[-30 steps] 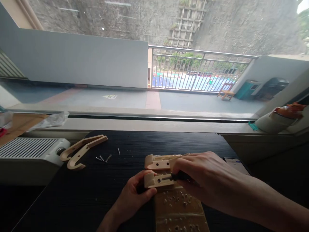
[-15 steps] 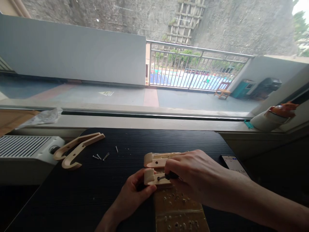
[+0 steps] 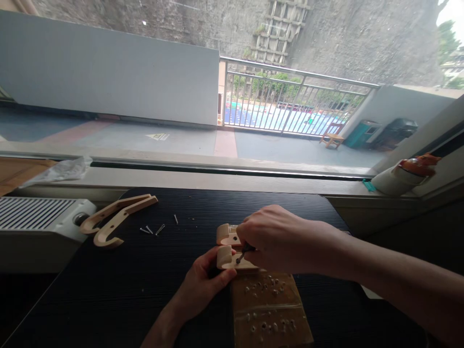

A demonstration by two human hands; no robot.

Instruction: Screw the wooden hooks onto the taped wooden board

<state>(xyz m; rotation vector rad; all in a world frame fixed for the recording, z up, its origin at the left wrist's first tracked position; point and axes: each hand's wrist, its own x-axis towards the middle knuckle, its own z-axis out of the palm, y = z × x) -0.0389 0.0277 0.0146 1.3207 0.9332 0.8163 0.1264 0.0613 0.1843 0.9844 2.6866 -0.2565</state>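
Note:
Two pale wooden hooks lie on a brown board (image 3: 270, 309) with several small holes, near the front of the black table (image 3: 145, 290). My left hand (image 3: 205, 285) grips the nearer wooden hook (image 3: 226, 258) by its curved end, fingers wrapped around it. My right hand (image 3: 279, 239) is closed on a dark-handled screwdriver (image 3: 243, 251) whose tip touches the top of that hook. The second hook (image 3: 226, 234) lies just behind, partly hidden by my right hand.
Two more wooden hooks (image 3: 116, 217) lie at the table's left, several loose screws (image 3: 155, 228) beside them. A white radiator (image 3: 36, 220) stands left of the table. A window sill (image 3: 224, 181) runs behind, with a plastic bag (image 3: 58, 171) on its left.
My right hand has shifted left and tilted up, so the screwdriver points more steeply down onto the hook. The phone at the right is now hidden by my forearm. The view has dipped slightly.

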